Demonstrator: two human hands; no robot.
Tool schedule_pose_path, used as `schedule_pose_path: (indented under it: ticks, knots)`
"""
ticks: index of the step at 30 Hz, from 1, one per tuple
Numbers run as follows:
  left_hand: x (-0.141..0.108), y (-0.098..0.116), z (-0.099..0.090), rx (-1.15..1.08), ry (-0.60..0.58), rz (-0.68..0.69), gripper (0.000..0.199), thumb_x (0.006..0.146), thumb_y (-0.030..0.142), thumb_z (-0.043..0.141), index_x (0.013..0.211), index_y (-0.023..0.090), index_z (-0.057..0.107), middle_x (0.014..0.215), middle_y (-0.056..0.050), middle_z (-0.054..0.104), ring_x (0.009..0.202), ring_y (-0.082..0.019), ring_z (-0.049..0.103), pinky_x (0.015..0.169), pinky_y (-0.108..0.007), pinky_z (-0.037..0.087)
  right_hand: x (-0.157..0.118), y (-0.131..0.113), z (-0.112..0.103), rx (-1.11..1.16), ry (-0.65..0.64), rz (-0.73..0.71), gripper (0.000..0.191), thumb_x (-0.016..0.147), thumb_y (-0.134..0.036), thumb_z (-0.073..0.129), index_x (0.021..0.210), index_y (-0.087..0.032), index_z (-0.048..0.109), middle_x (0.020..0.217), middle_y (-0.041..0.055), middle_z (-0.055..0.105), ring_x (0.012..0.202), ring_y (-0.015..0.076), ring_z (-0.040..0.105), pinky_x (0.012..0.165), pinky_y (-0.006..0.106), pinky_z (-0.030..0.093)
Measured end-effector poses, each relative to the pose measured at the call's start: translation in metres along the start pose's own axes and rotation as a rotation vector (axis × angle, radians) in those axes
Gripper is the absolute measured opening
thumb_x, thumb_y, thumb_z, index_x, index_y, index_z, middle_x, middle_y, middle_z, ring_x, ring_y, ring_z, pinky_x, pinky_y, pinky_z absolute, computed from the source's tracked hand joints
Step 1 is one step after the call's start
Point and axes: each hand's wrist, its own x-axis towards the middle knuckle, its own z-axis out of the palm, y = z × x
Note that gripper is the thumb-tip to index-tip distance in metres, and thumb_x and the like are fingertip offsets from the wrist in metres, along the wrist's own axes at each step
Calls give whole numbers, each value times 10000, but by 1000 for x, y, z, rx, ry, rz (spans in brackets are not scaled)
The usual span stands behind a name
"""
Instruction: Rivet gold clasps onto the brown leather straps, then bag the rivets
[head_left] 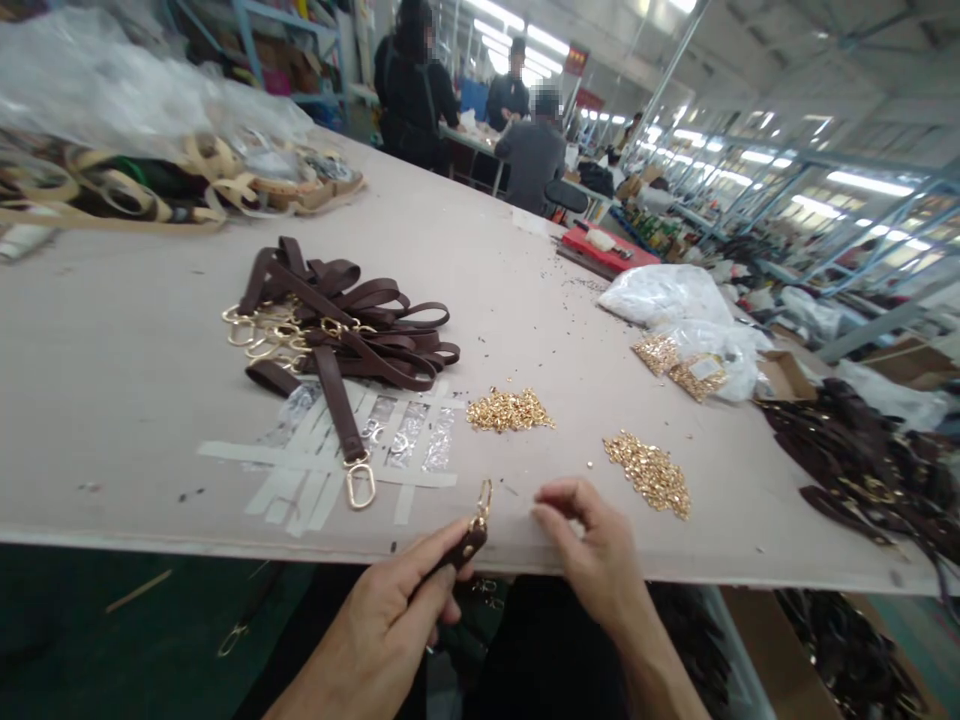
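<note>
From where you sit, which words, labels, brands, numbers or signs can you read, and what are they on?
No text is readable here.
Upper red hanging sign in the background: marks too small and blurred.
Lower red background sign: too blurred.
Small white label on a clear plastic bag of gold-coloured pieces: too small to read.

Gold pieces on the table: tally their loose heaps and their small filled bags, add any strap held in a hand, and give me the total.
Loose heaps: 2 (left heap, right heap)
Small filled bags: 2 (upper bag, lower bag)
Held strap: 1, in the left hand
Total: 5
</note>
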Motion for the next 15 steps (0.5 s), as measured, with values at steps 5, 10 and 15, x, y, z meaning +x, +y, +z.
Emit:
schedule_pose_path:
  ticks: [5,10,15]
  knots:
    - [7,-6,-7,-215,-18,-107,432,892,505,578,1238,265,676,1186,-39,710,1117,-216,617,1031,-304,431,38,60,-42,-716,200,-245,264,949,-221,441,1115,-152,634,1017,115,710,935,242,621,852,388,482]
    - [6,4,-8,-268,-68,-208,438,887,486,602,1236,230,669,1102,-51,738,1034,-223,642,1024,-373,425,46,77,-50,-735,119,-293,240,944,-227,449,994,-181,680,944,93,727,944,254,621,865,392,480]
    - [11,11,-3,-386,-86,-105,329,816,292,714,1134,211,700,1007,-17,737,928,-159,650,931,-290,470,40,67,-51,-539,153,-117,196,870,-305,545,951,-206,693,914,68,729,844,243,660,796,393,504]
